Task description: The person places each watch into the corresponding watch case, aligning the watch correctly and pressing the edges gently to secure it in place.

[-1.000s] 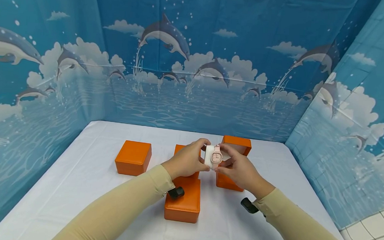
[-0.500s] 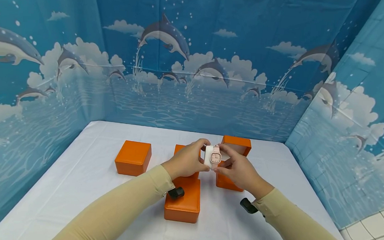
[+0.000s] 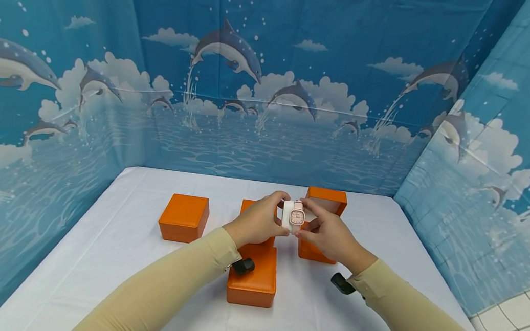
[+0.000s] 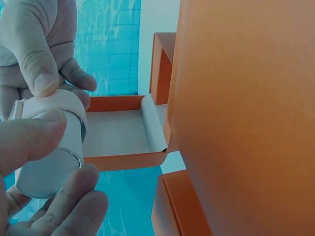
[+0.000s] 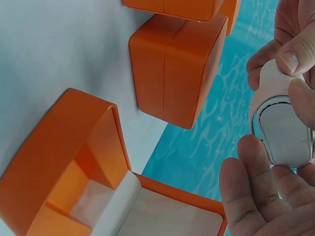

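A pink wristwatch [image 3: 297,217] with a squarish face is wrapped around a white watch cushion [image 3: 287,216], held above the table. My left hand [image 3: 257,220] grips the cushion's left end between thumb and fingers. On the other side, my right hand [image 3: 334,238] pinches the watch at the top and bottom of its strap. Both wrist views show the pale strap [image 4: 61,101] looped round the cushion, with fingertips of both hands close together. Just behind and below the right hand stands an orange watch box [image 5: 54,142] with its lid up and a bare white lining.
A closed orange box [image 3: 184,217] stands at the left of the white-covered table [image 3: 137,279]. Another closed box [image 3: 252,282] lies below the left wrist, and one more [image 3: 250,205] is partly hidden behind the left hand. A dolphin-print curtain [image 3: 266,145] surrounds the table.
The watch has shifted very slightly to the left along the cushion, and my right hand with it. My left hand and the boxes have stayed in place.
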The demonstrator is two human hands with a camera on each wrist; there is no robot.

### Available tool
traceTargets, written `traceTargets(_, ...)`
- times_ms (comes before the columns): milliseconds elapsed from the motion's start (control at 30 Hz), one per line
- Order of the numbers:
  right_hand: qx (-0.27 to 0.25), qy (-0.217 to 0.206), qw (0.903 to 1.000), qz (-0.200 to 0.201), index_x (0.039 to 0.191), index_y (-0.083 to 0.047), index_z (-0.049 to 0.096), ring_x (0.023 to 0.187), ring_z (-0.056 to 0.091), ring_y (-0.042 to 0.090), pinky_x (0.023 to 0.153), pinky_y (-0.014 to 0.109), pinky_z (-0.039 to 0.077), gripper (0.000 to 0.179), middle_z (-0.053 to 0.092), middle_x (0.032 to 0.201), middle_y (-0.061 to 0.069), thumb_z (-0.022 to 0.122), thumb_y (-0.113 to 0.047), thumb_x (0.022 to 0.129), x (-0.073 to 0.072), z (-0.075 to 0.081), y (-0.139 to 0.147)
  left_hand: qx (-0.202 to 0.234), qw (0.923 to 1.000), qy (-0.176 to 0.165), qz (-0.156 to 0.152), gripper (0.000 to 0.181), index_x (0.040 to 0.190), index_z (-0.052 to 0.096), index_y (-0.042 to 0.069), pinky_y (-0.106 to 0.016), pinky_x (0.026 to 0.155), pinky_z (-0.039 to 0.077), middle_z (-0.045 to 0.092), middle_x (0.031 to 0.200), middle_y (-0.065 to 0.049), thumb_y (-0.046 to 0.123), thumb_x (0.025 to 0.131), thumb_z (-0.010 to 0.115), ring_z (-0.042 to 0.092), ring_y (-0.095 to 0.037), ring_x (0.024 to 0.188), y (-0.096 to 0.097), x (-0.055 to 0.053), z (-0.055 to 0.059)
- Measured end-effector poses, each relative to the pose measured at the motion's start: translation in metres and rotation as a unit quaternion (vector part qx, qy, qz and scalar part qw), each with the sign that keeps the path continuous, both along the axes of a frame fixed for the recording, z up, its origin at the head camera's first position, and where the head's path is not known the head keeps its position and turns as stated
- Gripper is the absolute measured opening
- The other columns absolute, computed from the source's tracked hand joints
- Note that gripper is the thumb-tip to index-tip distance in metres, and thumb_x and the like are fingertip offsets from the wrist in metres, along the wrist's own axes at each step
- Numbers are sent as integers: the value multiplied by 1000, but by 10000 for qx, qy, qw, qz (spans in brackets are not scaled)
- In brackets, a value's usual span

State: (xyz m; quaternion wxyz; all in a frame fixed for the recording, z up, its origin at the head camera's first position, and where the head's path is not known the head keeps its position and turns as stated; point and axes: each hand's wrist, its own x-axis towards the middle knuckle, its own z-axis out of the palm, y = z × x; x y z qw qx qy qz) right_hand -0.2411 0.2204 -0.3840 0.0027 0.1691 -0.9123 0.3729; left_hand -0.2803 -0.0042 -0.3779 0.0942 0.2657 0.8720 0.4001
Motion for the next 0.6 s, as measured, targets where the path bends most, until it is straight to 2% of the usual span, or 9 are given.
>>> traceTargets(233, 19, -13, 10000, -46, 164, -13, 38, 91, 72, 14, 83, 33, 65, 85, 66, 134, 13, 84, -17, 91, 0, 0, 0, 16, 10000, -17, 25, 76, 149, 44, 20, -25, 84, 61, 58, 139, -7, 17, 87, 88, 70, -6, 96, 1, -1, 0)
traceTargets(600, -1, 32, 10000, -70, 163, -13, 39, 89, 72, 14, 81, 31, 64, 85, 66, 135, 13, 84, -16, 91, -1, -2, 0, -18, 10000, 33, 61, 73, 147, 45, 21, -25, 84, 61, 58, 137, -6, 17, 88, 88, 70, -6, 97, 2, 0, -1)
